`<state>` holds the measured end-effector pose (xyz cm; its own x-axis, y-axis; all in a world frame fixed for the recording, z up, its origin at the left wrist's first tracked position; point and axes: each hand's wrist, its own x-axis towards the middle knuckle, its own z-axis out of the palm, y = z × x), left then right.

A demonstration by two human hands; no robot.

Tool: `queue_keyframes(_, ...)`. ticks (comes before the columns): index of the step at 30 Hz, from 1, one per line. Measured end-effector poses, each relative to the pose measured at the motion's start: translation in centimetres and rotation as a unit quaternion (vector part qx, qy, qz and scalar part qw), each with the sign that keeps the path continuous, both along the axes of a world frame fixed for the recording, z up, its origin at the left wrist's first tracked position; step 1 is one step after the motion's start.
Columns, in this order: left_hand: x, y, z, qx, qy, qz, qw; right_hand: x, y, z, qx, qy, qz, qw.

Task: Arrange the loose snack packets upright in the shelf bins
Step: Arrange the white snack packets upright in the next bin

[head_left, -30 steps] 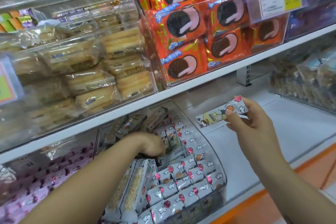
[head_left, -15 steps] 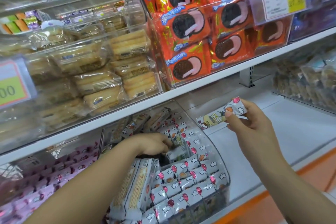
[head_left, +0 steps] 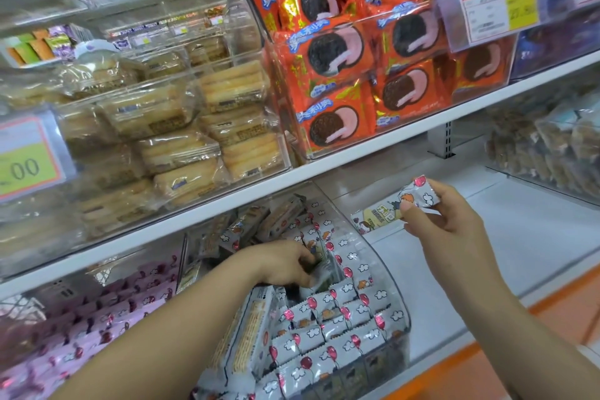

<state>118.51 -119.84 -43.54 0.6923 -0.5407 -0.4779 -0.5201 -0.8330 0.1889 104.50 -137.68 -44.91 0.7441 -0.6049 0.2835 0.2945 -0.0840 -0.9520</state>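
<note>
The right hand (head_left: 449,221) pinches one packet (head_left: 399,204) by its end between thumb and fingers, held level in the air to the right of the clear bin (head_left: 384,258). The left hand (head_left: 285,265) is down inside that bin, its fingers curled round a second packet (head_left: 324,276), which is blurred. Just below this hand, upright packets (head_left: 328,331) stand in about four rows. Beyond it some five loose packets (head_left: 277,221) lie flat. To its left is one bin of pink packets (head_left: 97,328). One shelf (head_left: 324,168) runs above both hands.

Fingertips of left hand (head_left: 282,265) buried among packets (head_left: 324,334); price tag (head_left: 26,156) cut by left edge.
</note>
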Motion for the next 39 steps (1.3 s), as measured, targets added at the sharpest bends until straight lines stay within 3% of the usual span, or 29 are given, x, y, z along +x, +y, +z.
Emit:
queue_keyframes(7, 0.1, -1.4, -1.3, 0.073, -0.074, -0.005, 0.995, 0.2, 0.0, -0.2, -0.003, 0.003, -0.007, 1.0)
queue_keyframes(14, -0.3, 0.3, 1.8, 0.064, -0.118, 0.031, 0.99, 0.1, -0.3, -0.2, -0.007, 0.002, 0.0, 1.0)
queue_keyframes(18, -1.1, 1.7, 3.4, 0.021, -0.148, 0.055, 0.987, 0.0, 0.1, 0.1, -0.005, 0.001, 0.005, 1.0)
queue_keyframes(26, -2.8, 0.1, 2.1, -0.157, -0.156, 0.113, 0.969, -0.1, 0.3, 0.0, -0.003, 0.005, 0.0, 1.0)
queue_keyframes(34, -2.6, 0.1, 1.9, -0.211, -0.135, 0.147, 0.957, -0.1, -0.1, 0.0, -0.004, 0.001, 0.0, 1.0)
queue_keyframes(39, -2.7, 0.0, 1.0, -0.19, -0.182, 0.121, 0.957, 0.0, 0.0, 0.0, -0.01, -0.003, 0.0, 1.0)
